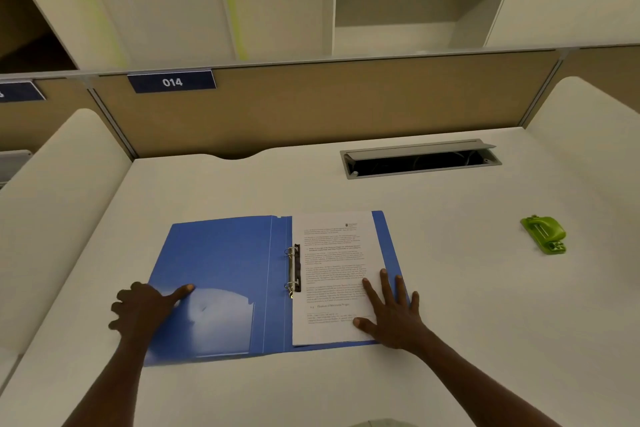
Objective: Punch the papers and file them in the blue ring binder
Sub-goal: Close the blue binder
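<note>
- The table (450, 288) is a pale work surface walled in by a tan partition (329, 104) at the back; most of it is bare, so nothing crowds the job.
- The blue ring binder (221, 253) lies open and flat near the front edge, its left cover spread wide, probably so the rings are within easy reach.
- The papers (332, 274) lie on the binder's right half, their left edge at the rings (292, 269); whether the holes are on the prongs I cannot tell, nor whether the rings are closed.
- The right hand (391, 308) lies flat on the lower right corner of the papers, fingers (369, 289) spread and gripping nothing, seemingly pressing the stack still.
- The left hand (145, 305) rests on the left cover's outer edge, loosely curled with the forefinger stretched out, clasping nothing; I judge it steadies the cover.
- An open cable hatch (420, 161) sits behind the binder, well apart.
- The green hole punch (545, 234) stands far right, untouched and clear of both hands.
</note>
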Available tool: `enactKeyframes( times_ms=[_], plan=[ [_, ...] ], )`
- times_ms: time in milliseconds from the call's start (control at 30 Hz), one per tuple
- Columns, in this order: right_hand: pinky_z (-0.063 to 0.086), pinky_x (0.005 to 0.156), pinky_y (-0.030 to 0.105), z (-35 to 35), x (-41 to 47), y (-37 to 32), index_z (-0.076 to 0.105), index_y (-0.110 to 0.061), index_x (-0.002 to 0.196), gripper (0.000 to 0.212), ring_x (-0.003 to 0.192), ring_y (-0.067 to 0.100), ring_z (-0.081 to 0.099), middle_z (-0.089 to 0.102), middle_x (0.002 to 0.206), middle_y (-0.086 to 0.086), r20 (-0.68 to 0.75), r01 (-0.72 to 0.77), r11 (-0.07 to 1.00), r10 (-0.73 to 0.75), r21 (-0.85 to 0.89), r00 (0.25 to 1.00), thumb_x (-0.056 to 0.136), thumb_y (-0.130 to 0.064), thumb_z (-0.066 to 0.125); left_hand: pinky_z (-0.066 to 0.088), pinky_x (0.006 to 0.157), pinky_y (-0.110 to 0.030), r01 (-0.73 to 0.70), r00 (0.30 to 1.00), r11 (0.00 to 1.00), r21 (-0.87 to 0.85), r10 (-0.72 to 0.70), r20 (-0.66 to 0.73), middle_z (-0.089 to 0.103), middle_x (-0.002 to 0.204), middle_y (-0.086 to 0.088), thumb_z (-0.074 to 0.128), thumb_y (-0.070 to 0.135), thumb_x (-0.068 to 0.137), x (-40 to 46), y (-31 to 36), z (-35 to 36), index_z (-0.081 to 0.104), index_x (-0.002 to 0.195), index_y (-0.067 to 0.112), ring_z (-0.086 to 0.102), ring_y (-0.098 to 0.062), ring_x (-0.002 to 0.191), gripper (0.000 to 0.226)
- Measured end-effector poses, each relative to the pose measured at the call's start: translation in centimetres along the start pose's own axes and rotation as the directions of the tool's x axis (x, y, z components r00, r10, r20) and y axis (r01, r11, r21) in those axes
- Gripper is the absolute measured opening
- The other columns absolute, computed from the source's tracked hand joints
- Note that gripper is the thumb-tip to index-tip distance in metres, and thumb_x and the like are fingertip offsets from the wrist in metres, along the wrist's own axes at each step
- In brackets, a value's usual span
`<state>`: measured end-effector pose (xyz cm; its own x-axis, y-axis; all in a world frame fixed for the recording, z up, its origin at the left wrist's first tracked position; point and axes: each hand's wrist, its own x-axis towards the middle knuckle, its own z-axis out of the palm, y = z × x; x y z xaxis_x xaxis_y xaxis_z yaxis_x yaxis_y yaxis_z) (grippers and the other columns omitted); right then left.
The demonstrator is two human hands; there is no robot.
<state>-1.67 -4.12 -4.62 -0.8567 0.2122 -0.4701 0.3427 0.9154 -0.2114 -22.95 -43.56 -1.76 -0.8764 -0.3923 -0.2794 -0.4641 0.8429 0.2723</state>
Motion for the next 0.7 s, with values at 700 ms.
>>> enactKeyframes(
  times_ms=[700],
  plan=[
    [-0.006,0.115,0.056,0.5,-0.2,0.5,-0.009,-0.037,0.149,0.116,0.143,0.031,-0.026,-0.029,0.153,-0.001,-0.13,0.008,1.0,-0.004,0.027,0.991,0.047,-0.094,-0.005,0.042,0.073,-0.036,-0.415,0.908,0.894,-0.17,0.419,-0.018,0.066,0.106,-0.012,0.058,0.062,0.08,-11.4,8.7,-15.8,0.066,0.102,0.007,0.06,-0.034,0.092,0.06]
  ],
)
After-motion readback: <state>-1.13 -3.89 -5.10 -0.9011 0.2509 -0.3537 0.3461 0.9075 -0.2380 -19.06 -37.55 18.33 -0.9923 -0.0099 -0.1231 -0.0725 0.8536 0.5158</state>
